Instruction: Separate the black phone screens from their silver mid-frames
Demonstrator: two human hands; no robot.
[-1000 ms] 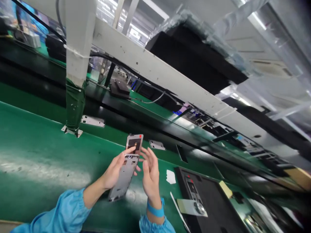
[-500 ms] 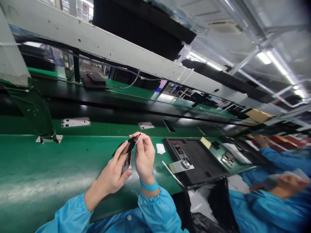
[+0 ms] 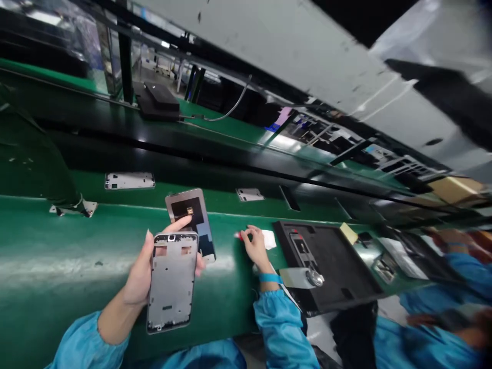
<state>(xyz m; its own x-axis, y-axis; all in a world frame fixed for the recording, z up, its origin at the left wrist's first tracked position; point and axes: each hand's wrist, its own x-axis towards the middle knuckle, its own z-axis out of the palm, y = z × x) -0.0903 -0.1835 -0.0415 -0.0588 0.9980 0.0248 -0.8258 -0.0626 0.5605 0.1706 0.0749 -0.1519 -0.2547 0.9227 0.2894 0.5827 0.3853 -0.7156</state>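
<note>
My left hand (image 3: 140, 274) holds two flat phone parts together: a grey metal phone frame (image 3: 171, 281) in front and, behind it, a screen panel (image 3: 192, 215) with a dark square on its back, pinned by my fingertip. My right hand (image 3: 255, 247) has reached out to the right and presses its fingertips on a small red piece (image 3: 239, 235) at the edge of a white paper slip (image 3: 269, 238) lying on the green bench (image 3: 57, 256). Both sleeves are light blue, and the right wrist wears a blue band.
A black tray (image 3: 346, 277) with a small metal fixture (image 3: 313, 278) lies to the right. Two more grey frames (image 3: 129, 180) (image 3: 249, 194) lie on the conveyor strip behind. A co-worker's blue sleeves (image 3: 461, 271) show at the far right.
My right hand has let go of the parts and moved right to the white slip. My left hand now shows both parts face-on. The view tilted downward.
</note>
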